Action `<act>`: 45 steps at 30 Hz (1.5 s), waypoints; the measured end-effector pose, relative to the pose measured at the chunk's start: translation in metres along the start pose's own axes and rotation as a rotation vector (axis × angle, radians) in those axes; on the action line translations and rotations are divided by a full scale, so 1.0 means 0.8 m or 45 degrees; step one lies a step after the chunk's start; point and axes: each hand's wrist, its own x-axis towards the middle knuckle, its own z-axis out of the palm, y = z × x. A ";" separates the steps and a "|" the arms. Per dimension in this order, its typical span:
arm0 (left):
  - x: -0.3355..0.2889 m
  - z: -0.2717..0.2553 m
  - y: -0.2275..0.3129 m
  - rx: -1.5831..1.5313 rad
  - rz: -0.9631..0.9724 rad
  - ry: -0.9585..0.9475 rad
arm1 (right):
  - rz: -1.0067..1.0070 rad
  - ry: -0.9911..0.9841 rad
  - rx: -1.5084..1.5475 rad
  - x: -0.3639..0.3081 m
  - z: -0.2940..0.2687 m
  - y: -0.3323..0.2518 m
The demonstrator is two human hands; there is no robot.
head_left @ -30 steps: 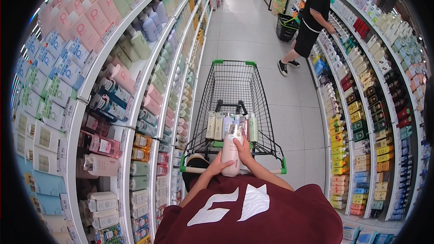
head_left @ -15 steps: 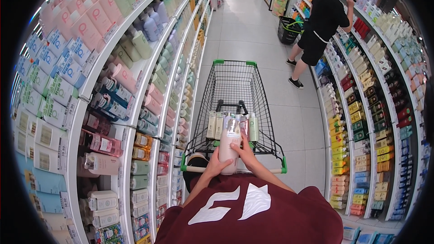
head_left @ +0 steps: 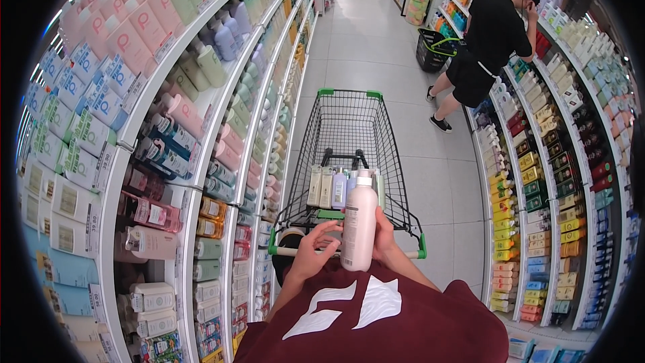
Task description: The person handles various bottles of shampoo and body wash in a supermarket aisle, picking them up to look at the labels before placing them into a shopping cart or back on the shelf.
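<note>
White shelving [head_left: 201, 17] runs down the 8-to-11 o'clock side, packed with pink, green, blue and white bottles and packs; a second bank, right-hand shelving [head_left: 485, 242], sits at 2 to 4 o'clock, with yellow, gold, dark and blue bottles. Grey tile floor [head_left: 430, 175] between them, running up to 12. Maroon shirt [head_left: 437, 319] of the wearer at 6, two white shapes on the front. Wire cart [head_left: 347, 93] dead centre, black mesh, green corners, its pale handle bar [head_left: 285, 251] toward 6. Other person [head_left: 494, 44] in black at 2, facing the shelves, hand raised to the head. Black basket [head_left: 428, 50] with a green handle beside that person, at 1 to 2. Group of bottles and packs [head_left: 339, 189] upright near the cart's handle end: beige, lavender, pale green. Pale pink bottle [head_left: 360, 225] at 5, near-upright in front of the chest, overlapping the handle bar in view. Right hand [head_left: 388, 234] at the bottle's 4 o'clock: has it gripped, fingers mostly hidden behind. Left hand [head_left: 317, 249] at its 8 o'clock: half-curled, fingers parted, holding nothing; contact with the bottle, can't tell. Whitish cap [head_left: 364, 176] tops the bottle at its 12.
</note>
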 end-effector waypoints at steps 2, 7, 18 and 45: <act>0.005 0.003 -0.012 -0.139 0.039 0.026 | 0.019 -0.021 0.118 -0.001 0.022 -0.007; 0.007 0.010 -0.034 -0.213 -0.061 -0.038 | -0.047 -0.094 0.346 0.001 0.022 0.002; -0.005 0.024 -0.029 -0.488 -0.214 -0.437 | -0.023 -0.223 0.597 0.001 0.024 0.005; -0.004 0.022 -0.034 -0.388 -0.227 -0.442 | 0.032 -0.302 0.624 0.004 0.014 0.007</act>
